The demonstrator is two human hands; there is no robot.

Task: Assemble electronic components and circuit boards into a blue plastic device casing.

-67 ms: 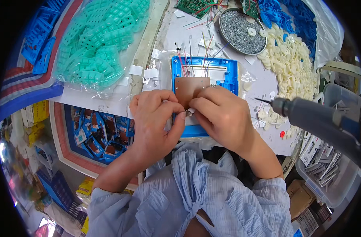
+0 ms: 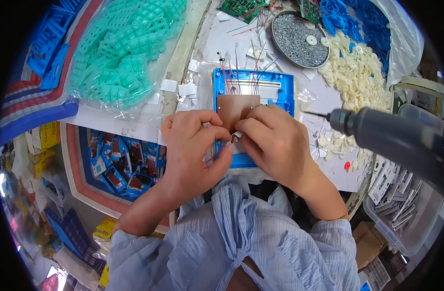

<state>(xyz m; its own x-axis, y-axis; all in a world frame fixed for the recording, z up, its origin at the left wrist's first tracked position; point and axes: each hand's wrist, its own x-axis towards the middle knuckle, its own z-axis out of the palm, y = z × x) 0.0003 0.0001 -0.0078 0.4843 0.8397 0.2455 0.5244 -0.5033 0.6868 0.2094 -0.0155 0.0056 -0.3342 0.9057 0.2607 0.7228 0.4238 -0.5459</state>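
Note:
A blue plastic housing (image 2: pixel 288 89) lies in front of me, with a brown circuit board (image 2: pixel 234 109) in it. Thin red, dark and white wires (image 2: pixel 253 80) stick up past the board's far edge. At the board's near edge my left hand (image 2: pixel 195 145) has its thumb and forefinger close together; what is between them I cannot make out. My right hand (image 2: pixel 278 143) pinches a small white piece (image 2: pixel 237 134), like paper or tape, beside the left fingertips. The hands cover the board's near edge and part of the housing.
A dark electric screwdriver (image 2: pixel 377 127) hangs at the right, its bit toward my right hand. Around stand a round tray of screws (image 2: pixel 299 41), cream plastic discs (image 2: pixel 358 72), a bag of green keypads (image 2: pixel 125 53), a bin of blue housings (image 2: pixel 120 160) and a clear tub (image 2: pixel 411 237).
The hanging screwdriver has swung left, nearer my right hand. Both hands keep their places at the board's near edge, with only slight finger movement.

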